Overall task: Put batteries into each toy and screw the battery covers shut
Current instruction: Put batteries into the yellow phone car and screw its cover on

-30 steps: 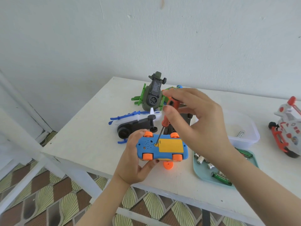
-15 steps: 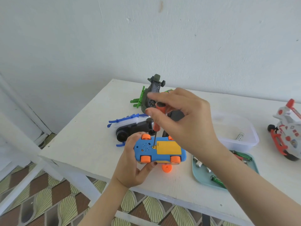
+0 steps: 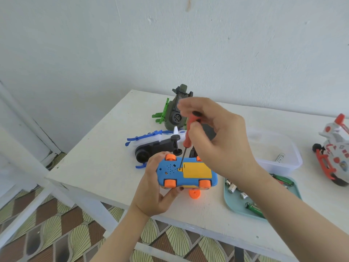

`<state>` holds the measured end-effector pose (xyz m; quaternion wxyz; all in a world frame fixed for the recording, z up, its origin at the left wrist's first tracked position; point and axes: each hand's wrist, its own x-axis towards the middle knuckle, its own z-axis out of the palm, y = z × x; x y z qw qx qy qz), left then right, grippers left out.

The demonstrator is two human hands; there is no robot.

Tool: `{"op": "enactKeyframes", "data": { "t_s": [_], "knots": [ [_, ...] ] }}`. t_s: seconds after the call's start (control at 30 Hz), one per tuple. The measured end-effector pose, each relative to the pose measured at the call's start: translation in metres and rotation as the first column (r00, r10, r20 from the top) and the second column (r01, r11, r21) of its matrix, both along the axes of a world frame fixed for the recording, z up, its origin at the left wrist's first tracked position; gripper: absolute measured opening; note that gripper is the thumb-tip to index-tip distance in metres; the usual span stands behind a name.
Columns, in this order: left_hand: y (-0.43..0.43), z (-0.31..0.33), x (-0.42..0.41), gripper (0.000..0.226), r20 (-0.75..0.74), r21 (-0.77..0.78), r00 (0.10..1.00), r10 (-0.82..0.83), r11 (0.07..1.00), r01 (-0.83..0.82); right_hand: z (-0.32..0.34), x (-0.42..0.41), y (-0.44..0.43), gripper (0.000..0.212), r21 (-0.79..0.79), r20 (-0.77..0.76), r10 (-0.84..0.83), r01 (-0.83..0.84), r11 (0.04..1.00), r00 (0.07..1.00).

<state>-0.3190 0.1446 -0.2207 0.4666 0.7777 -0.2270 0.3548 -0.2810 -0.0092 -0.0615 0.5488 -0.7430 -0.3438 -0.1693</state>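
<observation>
My left hand [image 3: 153, 188] grips a blue toy car [image 3: 170, 171] with orange wheels, held upside down just above the table's front edge. Its yellow battery cover [image 3: 196, 170] faces up. My right hand [image 3: 221, 140] pinches a red-handled screwdriver [image 3: 189, 132] between thumb and fingers. The metal tip stands in the screw hole at the cover's left edge. Loose batteries [image 3: 234, 188] lie on a teal tray [image 3: 229, 200] to the right, partly hidden by my right forearm.
A green toy helicopter [image 3: 174, 114] and a white-and-blue one with a black underside [image 3: 156, 142] lie behind the car. A clear plastic tub [image 3: 277, 148] holds a battery. A red-and-white helicopter [image 3: 334, 150] stands far right. An orange disc [image 3: 194, 193] lies under the car.
My right fingers have shifted round the screwdriver handle, which now leans more upright over the screw hole. The car stays held in my left hand.
</observation>
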Motion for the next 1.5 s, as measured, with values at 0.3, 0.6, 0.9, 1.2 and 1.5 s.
{"op": "enactKeyframes", "data": {
  "t_s": [0.3, 0.6, 0.9, 1.2, 1.5],
  "knots": [
    [-0.0006, 0.0003, -0.0003, 0.063, -0.025, 0.005, 0.999, 0.026, 1.0, -0.026, 0.0035, 0.0051, 0.0016, 0.026, -0.03, 0.061, -0.084, 0.086, 0.996, 0.995],
    [-0.0001, 0.0003, 0.0005, 0.063, -0.009, 0.007, 1.0, 0.019, 1.0, -0.019, 0.0036, 0.0014, 0.0027, 0.019, 0.022, 0.127, -0.101, 0.099, 0.995, 0.987],
    [0.0011, -0.0015, 0.0003, 0.071, -0.006, 0.025, 1.0, 0.023, 0.999, -0.023, -0.0006, 0.0007, 0.0002, 0.025, -0.045, 0.156, -0.029, 0.036, 0.998, 0.987],
    [0.0014, -0.0028, 0.0006, 0.066, -0.025, 0.012, 0.999, 0.024, 1.0, -0.024, 0.0015, 0.0014, -0.0038, 0.026, -0.104, 0.1, 0.052, -0.041, 0.994, 0.994],
    [0.0011, -0.0016, 0.0006, 0.067, -0.041, -0.001, 0.999, 0.029, 1.0, -0.029, 0.001, 0.0061, -0.0063, 0.029, -0.105, 0.094, 0.042, -0.033, 0.994, 0.995]
  ]
}}
